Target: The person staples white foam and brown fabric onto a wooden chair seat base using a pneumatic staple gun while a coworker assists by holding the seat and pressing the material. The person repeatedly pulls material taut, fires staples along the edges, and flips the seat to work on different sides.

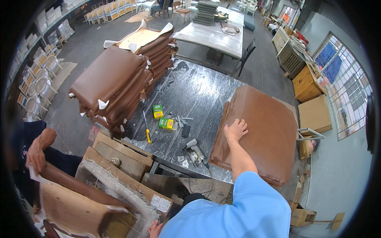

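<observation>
My right hand (237, 129) rests on the top brown leather-covered seat pad (266, 127) of a low stack at the table's right, fingers bent but apart. Low at the picture's bottom edge, my left hand (154, 229) shows only in part, its fingers loosely stretched beside a worn whitish padded edge (145, 208). A pneumatic staple gun (194, 152) with a hose lies on the table left of the stack. Near it are a yellow-handled screwdriver (148, 133), two green-and-yellow small boxes (158, 111), strips of staples (182, 120) and a black block (185, 131).
A tall pile of brown seat pads (111, 75) stands at the table's left. A co-worker's hand (37, 152) touches an upturned pad (71, 202) with a bare wood underside. Cardboard (119, 154) lies below the table edge. Behind is another metal-topped table (210, 37).
</observation>
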Demonstrator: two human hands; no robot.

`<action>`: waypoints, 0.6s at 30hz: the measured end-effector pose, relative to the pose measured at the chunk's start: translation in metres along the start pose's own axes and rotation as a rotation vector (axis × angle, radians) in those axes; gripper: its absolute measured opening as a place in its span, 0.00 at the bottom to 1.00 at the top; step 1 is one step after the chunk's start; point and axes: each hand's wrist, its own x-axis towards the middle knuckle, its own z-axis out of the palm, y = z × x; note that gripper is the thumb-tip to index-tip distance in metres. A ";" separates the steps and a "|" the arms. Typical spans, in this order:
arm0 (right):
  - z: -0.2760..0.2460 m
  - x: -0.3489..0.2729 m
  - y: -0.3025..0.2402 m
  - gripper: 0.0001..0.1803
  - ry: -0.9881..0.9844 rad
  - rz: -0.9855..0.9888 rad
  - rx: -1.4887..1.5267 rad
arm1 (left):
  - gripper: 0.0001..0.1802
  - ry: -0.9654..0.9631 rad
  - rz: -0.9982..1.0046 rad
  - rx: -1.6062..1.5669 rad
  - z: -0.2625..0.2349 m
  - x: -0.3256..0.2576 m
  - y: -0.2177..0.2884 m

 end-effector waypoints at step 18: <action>0.001 0.025 0.021 0.08 -0.117 0.093 0.228 | 0.24 0.157 0.034 0.096 0.004 0.006 -0.008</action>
